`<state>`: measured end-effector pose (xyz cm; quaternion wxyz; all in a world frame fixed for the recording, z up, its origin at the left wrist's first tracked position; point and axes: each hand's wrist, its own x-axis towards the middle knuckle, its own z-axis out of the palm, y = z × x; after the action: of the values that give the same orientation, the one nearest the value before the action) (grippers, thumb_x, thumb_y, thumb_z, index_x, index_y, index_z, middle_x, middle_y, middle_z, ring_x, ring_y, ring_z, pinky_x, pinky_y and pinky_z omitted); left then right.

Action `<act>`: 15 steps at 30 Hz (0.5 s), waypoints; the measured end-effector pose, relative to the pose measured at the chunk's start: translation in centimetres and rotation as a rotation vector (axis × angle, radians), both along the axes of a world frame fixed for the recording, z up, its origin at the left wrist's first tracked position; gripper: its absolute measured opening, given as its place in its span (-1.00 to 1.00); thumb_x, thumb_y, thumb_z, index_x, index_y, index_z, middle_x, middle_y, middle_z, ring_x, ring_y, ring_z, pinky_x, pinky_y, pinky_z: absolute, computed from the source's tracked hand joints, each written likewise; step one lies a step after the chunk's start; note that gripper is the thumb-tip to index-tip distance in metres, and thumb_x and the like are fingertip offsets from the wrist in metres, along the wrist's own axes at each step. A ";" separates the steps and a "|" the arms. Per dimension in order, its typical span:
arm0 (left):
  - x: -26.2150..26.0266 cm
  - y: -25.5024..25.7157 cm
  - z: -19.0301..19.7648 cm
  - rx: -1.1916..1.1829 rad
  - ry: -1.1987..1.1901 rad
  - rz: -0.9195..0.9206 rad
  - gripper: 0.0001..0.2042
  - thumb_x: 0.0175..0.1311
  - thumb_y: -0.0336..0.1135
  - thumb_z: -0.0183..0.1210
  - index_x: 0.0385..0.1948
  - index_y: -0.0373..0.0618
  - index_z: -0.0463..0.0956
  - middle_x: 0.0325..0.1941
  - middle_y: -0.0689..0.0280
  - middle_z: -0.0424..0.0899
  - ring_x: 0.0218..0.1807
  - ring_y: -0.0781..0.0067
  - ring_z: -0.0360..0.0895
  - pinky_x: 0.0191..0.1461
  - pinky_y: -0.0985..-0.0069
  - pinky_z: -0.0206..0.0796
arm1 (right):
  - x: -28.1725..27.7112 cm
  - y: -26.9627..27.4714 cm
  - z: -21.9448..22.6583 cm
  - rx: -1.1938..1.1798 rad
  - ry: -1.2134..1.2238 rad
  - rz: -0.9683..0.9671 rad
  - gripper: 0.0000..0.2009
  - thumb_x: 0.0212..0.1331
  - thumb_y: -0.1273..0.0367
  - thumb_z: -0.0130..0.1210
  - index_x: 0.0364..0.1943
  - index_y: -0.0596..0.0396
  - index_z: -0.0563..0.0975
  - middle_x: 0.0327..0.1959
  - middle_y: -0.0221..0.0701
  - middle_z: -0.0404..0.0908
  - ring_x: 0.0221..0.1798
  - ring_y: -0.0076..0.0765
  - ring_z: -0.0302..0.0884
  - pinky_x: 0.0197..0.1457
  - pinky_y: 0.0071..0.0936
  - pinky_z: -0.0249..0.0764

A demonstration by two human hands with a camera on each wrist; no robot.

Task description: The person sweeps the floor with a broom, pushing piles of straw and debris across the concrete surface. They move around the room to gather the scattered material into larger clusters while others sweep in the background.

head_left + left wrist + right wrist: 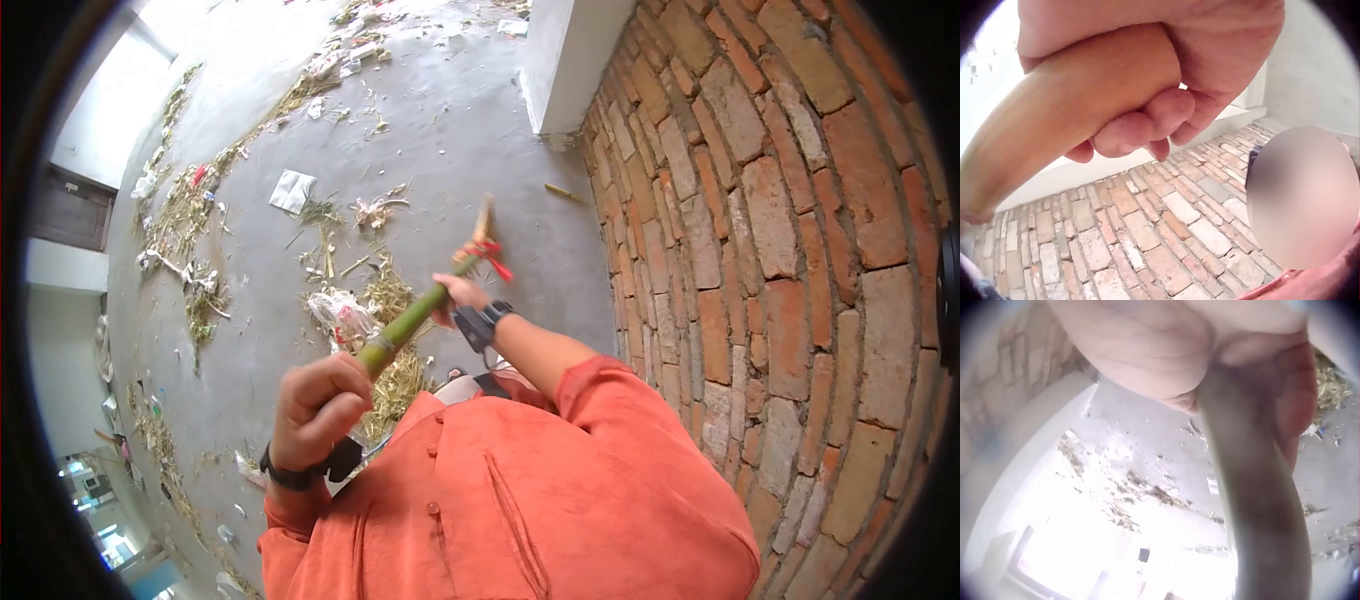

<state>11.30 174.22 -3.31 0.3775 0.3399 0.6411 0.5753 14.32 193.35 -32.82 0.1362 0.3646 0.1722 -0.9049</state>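
A green bamboo pole [405,325] slants away from my chest across the head view. Red cloth strips [490,258] are tied near its far end, where a tan tip [485,218] shows blurred. My left hand [322,402] grips the near end; in the left wrist view its fingers [1125,132] curl round the smooth pole [1066,112]. Farther down, my right hand [462,296] holds the pole just short of the red strips. The right wrist view has the pole [1260,487] running out of the right palm, with the fingers [1297,394] wrapped behind it.
A brick wall [770,220] rises on the right, beside a white pillar [565,65]. Straw [395,390] and a crumpled plastic bag [343,318] lie by my feet. More litter trails along the grey floor [440,140], with a white sheet [292,190] and a short stick [563,192].
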 end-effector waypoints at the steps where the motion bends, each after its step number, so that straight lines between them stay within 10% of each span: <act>1: 0.6 0.1 0.6 -0.012 0.167 -0.049 -0.88 0.02 -0.41 0.13 -0.61 -0.22 0.41 -0.63 0.36 0.42 -0.65 0.55 0.32 -0.57 0.60 0.14 | -1.7 -0.2 0.3 0.077 0.100 0.070 -0.70 0.15 0.18 -0.01 -0.32 0.17 0.32 -0.41 -0.21 0.49 -0.39 -0.26 0.52 -0.41 -0.38 0.53; 3: 0.4 0.1 1.8 -0.041 0.322 -0.130 -0.87 -0.07 -0.42 0.18 -0.63 -0.24 0.42 -0.63 0.31 0.44 -0.61 0.41 0.39 -0.53 0.51 0.22 | -4.7 -2.4 2.2 -0.195 0.068 -0.174 -0.70 0.16 0.19 -0.03 -0.30 0.18 0.34 -0.37 -0.22 0.52 -0.35 -0.22 0.54 -0.37 -0.35 0.54; 10: -1.7 -5.2 3.7 0.453 0.224 -0.106 -0.74 0.07 -0.30 0.14 -0.75 -0.18 0.39 -0.74 0.37 0.45 -0.69 0.45 0.38 -0.53 0.53 0.25 | -3.6 -5.4 4.7 -0.155 0.256 -0.080 -0.70 0.21 0.10 -0.13 -0.38 0.03 0.44 -0.44 -0.39 0.55 -0.42 -0.37 0.50 -0.43 -0.48 0.46; 15: -2.4 -6.4 -1.5 0.318 0.121 0.349 -0.76 0.23 -0.48 -0.14 -0.66 -0.23 0.38 -0.75 0.38 0.24 -0.75 0.63 0.15 -0.58 0.60 0.12 | 2.8 -4.2 1.4 -0.099 -0.088 -0.201 -0.69 0.20 0.10 -0.14 -0.37 0.08 0.38 -0.50 -0.36 0.45 -0.48 -0.34 0.46 -0.55 -0.41 0.46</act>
<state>8.88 167.80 -4.81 0.1751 0.3131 0.6130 0.7040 17.11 189.19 -31.43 0.0702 0.4120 0.0838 -0.9046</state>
